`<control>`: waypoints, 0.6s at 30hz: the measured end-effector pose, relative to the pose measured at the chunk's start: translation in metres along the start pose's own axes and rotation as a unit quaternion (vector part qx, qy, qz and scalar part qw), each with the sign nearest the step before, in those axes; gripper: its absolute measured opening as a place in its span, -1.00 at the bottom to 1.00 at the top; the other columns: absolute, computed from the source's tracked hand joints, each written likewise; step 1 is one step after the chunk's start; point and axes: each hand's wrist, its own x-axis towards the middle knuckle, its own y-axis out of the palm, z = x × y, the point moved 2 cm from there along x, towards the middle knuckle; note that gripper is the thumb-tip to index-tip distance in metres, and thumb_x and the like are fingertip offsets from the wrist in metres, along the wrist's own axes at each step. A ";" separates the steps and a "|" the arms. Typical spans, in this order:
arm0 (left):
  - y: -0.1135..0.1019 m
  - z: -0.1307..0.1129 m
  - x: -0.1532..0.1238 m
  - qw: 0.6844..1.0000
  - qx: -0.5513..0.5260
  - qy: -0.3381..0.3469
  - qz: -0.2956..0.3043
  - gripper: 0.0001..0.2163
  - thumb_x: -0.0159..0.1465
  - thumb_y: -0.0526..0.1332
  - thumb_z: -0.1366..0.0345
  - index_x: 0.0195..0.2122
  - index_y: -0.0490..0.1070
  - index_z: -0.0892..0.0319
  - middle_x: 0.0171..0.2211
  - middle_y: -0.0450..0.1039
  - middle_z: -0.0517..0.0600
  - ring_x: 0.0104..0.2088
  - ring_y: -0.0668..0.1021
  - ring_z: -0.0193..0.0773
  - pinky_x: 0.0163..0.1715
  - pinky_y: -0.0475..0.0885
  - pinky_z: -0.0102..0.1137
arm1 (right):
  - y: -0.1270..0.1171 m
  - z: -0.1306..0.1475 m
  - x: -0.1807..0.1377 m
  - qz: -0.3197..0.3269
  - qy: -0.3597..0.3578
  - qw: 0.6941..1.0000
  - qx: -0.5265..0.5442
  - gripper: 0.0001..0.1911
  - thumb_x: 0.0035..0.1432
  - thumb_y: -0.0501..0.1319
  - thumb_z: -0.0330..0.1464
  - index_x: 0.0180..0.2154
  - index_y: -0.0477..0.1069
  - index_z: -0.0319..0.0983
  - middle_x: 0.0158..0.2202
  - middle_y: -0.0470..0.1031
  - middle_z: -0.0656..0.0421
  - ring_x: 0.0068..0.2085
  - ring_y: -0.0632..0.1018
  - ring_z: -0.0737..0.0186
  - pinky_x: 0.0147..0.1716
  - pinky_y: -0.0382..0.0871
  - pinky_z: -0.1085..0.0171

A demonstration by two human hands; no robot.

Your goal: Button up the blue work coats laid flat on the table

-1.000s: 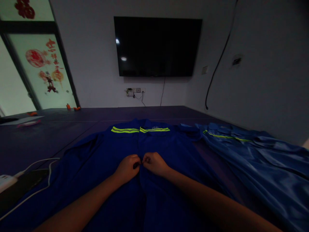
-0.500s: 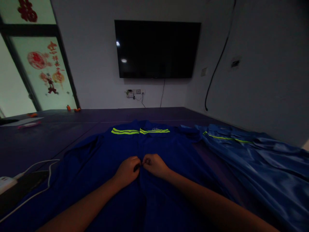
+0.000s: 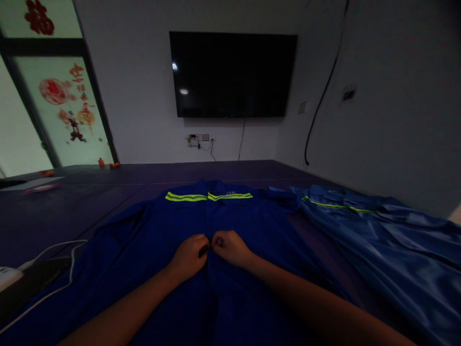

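A dark blue work jacket [image 3: 173, 218] with yellow-green reflective stripes across its chest lies spread out, collar away from me. At its front opening, about mid-length, my left hand [image 3: 192, 254] pinches the fabric edge from the left. My right hand [image 3: 230, 246] pinches the edge from the right, its fingertips almost touching the left ones. Whatever small part sits between the fingertips is hidden. Farther right lies a second, lighter blue garment [image 3: 363, 230] with a thin yellow-green stripe.
A white cable [image 3: 72, 264] and a white power strip [image 3: 10, 278] lie on a dark object at the left edge. Flat items [image 3: 41, 187] rest on the purple surface [image 3: 118, 180] farther back. A television [image 3: 234, 74] hangs on the wall, and a black cable [image 3: 326, 91] dangles at right.
Both hands stay pinched at the same place on the jacket's front opening, with only slight finger movement. The camera view has shifted very slightly.
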 end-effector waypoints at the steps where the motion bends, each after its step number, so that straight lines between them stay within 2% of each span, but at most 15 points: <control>1: 0.000 0.000 0.000 1.000 0.000 0.000 0.000 -0.85 0.02 0.02 0.54 -0.49 0.28 0.18 -0.45 0.34 -0.04 -0.35 0.41 -0.29 -0.39 0.25 -0.46 | 0.000 0.000 0.000 0.001 0.000 1.000 -0.002 -0.89 -0.11 0.12 -0.50 -0.46 0.40 -0.25 -0.59 0.41 0.27 -0.56 0.41 0.41 -0.58 0.13 0.47; 18: 0.000 0.001 0.001 1.000 -0.007 -0.004 0.014 -0.87 0.04 0.02 0.53 -0.49 0.26 0.18 -0.45 0.33 -0.05 -0.36 0.39 -0.30 -0.39 0.24 -0.46 | -0.001 0.004 -0.001 0.004 -0.016 0.999 -0.039 -0.89 -0.10 0.12 -0.48 -0.44 0.39 -0.24 -0.57 0.42 0.27 -0.54 0.41 0.40 -0.58 0.11 0.46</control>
